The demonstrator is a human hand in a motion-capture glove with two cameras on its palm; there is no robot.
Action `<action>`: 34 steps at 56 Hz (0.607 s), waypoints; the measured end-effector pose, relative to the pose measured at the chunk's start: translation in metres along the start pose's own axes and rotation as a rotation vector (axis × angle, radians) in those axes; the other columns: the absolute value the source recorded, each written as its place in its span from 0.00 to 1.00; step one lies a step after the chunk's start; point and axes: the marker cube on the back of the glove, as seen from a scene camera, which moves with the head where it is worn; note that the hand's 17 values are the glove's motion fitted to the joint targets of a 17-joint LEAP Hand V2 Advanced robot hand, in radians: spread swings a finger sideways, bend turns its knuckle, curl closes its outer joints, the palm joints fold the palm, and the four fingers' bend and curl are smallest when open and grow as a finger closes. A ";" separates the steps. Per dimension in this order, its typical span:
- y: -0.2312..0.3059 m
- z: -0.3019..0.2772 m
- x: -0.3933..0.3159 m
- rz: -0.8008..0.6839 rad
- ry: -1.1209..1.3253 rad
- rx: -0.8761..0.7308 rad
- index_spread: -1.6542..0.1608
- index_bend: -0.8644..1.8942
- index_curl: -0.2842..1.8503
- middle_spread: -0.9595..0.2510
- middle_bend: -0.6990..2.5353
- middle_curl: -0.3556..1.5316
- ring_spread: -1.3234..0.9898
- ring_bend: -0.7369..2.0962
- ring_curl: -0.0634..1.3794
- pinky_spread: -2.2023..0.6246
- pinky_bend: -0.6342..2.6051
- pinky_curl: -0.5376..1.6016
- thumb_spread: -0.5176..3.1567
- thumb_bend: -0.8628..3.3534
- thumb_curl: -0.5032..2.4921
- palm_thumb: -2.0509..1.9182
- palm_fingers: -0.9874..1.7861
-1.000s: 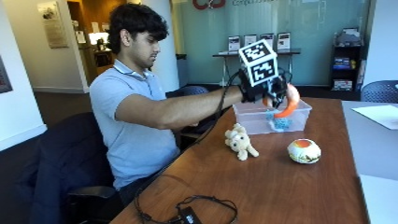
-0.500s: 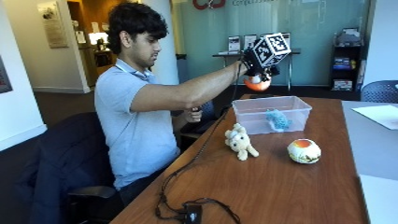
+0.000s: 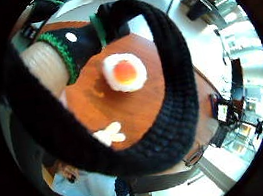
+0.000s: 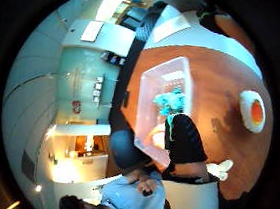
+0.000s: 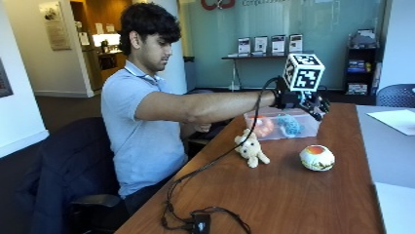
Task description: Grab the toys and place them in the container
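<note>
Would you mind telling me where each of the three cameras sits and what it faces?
Outside view: beside the brown wooden table, facing the seated person; gloved right hand above the clear plastic container.
Little finger side palm view: on the palm, looking down at the table; black straps frame it.
Thumb side palm view: on the palm, facing container, table and person below.
All three share the round white-and-orange ball toy.

- One clear plastic container (image 5: 283,127) on the wooden table (image 5: 285,195).
- Two toys inside it: one orange (image 5: 262,126), one blue (image 5: 291,124).
- Two toys out on the wood: one cream plush animal (image 5: 250,149), one white-and-orange ball (image 5: 317,157).
</note>
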 end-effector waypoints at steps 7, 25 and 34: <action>-0.025 0.046 0.023 0.097 0.147 -0.054 0.74 0.42 0.32 0.79 0.30 0.44 0.53 0.44 0.29 0.80 0.54 0.41 0.55 0.22 0.31 0.54 0.33; -0.050 0.128 0.086 0.176 0.264 -0.213 0.73 0.38 0.31 0.79 0.26 0.39 0.55 0.35 0.24 0.80 0.55 0.41 0.56 0.23 0.30 0.56 0.32; -0.046 0.127 0.099 0.127 0.187 -0.038 0.73 0.38 0.30 0.80 0.27 0.38 0.55 0.40 0.26 0.76 0.56 0.41 0.59 0.26 0.30 0.61 0.44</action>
